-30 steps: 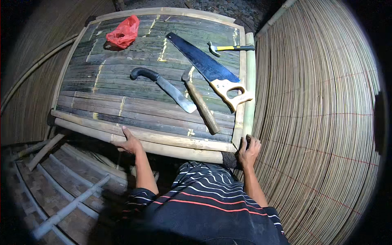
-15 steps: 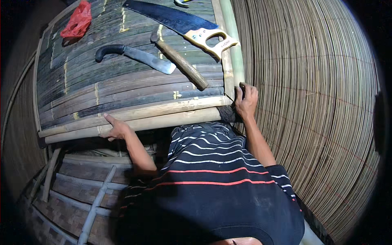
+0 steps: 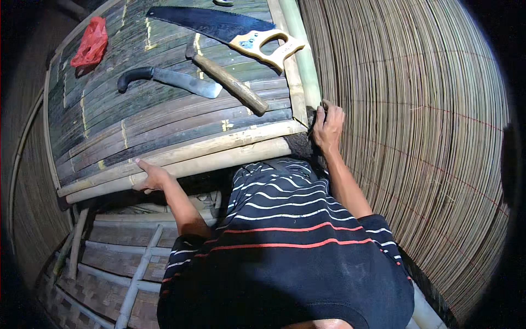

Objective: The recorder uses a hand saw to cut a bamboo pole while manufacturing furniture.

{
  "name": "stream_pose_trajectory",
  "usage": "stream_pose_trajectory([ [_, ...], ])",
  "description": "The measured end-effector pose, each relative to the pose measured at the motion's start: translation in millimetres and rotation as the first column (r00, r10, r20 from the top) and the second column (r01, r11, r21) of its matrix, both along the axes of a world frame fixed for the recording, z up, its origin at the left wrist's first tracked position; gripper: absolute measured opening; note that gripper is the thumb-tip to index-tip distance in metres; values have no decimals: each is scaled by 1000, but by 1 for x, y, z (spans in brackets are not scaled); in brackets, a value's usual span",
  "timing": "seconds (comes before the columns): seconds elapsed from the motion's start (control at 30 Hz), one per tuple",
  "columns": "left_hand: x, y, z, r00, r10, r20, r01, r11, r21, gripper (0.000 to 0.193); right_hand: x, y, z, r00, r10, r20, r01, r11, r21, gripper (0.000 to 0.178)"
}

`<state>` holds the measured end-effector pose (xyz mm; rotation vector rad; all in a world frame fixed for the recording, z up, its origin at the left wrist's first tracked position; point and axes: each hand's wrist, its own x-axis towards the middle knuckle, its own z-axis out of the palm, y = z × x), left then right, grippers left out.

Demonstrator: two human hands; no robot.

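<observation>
A bamboo platform (image 3: pixel 164 118) of dark slats fills the upper left, edged in front by two pale bamboo poles (image 3: pixel 219 159). My left hand (image 3: pixel 154 178) is closed around these front poles, its thumb on top and its fingers underneath, partly hidden. At the right corner, beside a dark wrapped joint (image 3: pixel 300 145), my right hand (image 3: pixel 329 130) curls against the end of the green side pole (image 3: pixel 303 49). On the slats lie a handsaw (image 3: pixel 268 46) with a pale handle, a broad-bladed knife (image 3: pixel 170 79) with a black handle, and a wooden-handled tool (image 3: pixel 233 85) with a dark metal head.
A crumpled red plastic bag (image 3: pixel 91 45) lies on the platform's far left. A slatted reed wall (image 3: pixel 416 126) rises close along the right. Below left is a bamboo lattice frame (image 3: pixel 134 279) over woven matting. Part of another metal tool (image 3: pixel 223 2) shows at the top edge.
The view has tilted slightly, so the platform and its tools appear farther left and its front-left corner lower. Both hands keep their places on the frame.
</observation>
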<state>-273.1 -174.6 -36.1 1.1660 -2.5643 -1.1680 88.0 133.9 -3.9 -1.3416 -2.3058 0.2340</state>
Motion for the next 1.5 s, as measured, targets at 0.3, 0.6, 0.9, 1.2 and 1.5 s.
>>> stream_pose_trajectory([
  [0.3, -9, -8, -20, 997, 60, -37, -61, 998, -18, 131, 8, 12, -4, 997, 4, -72, -14, 990, -138, 28],
  [0.6, 96, 83, 35, 989, 148, 32, -148, 989, 23, 111, 10, 24, 17, 997, -12, -78, -30, 856, -516, 58],
  [0.9, 184, 192, -7, 958, 44, 282, 84, 901, -425, 94, 15, 32, 24, 985, 76, -156, -158, 769, -620, 70],
  [1.2, 179, 234, 15, 953, 70, 294, 75, 888, -453, 85, -6, 162, 188, 44, 69, -997, -954, 301, -21, 41],
  [1.5, 178, 231, 15, 974, 23, 226, 65, 925, -375, 85, -66, 158, 227, -355, -144, -924, -929, -55, 365, 10],
])
